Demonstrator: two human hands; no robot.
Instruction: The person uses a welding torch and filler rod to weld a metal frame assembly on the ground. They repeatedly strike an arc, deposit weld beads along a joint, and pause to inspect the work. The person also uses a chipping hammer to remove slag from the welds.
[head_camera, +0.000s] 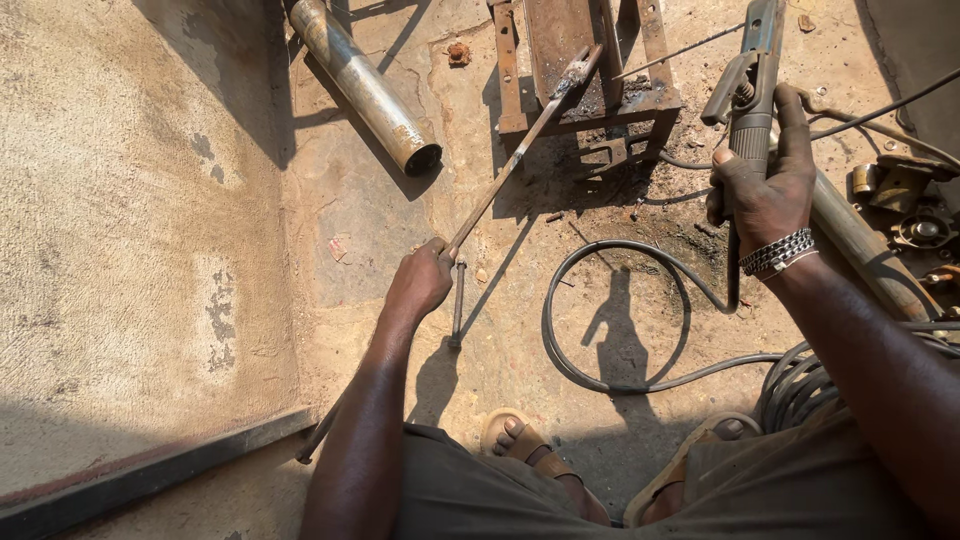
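Observation:
My left hand (420, 280) grips a long thin metal rod (510, 170) whose far end rests on a rusty steel frame (585, 70) on the ground. The rod's near end runs back past my left knee. My right hand (765, 190) is closed around the handle of a welding electrode holder (748, 85), held upright to the right of the frame. A thin electrode (680, 52) sticks out of its jaws toward the frame. A metal bracelet circles my right wrist.
A black welding cable (600, 300) loops over the concrete floor before my sandalled feet, with more coils at the right. A steel pipe (365, 85) lies at upper left, a bolt (458, 305) beside my left hand, another pipe and metal parts at right.

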